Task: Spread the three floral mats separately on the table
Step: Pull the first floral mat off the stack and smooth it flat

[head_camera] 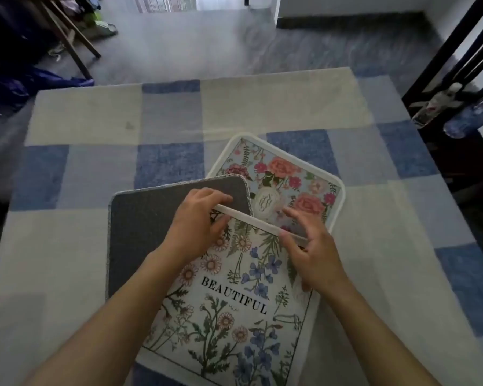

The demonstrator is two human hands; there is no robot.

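BEAUTIFUL mat point(234, 302), top of three overlapped floral mats, is caught by its far hem in both my hands at the near centre of the table point(53, 260). My left hand point(198, 227) curls its fingers over the hem at about 11 o'clock on the mat, thumb on the printed face. My right hand point(313, 252) pinches the same hem at 1 o'clock, thumb on the near side and fingers over the far side. The hem looks slightly raised, while the rest of the mat lies flat towards me.

Beneath it, at 9 o'clock, a grey-backed mat point(140, 232) lies face down. At 1 o'clock the rose mat point(285, 174) shows face up. Bare checked cloth point(165, 162) runs out to 9, 12 and 3 o'clock.

To do this step well, I judge I should lift the hem evenly with both hands, so the mat peels away without dragging the two below. Then I should carry it to bare cloth well apart from them. The grey one will likely need turning over.
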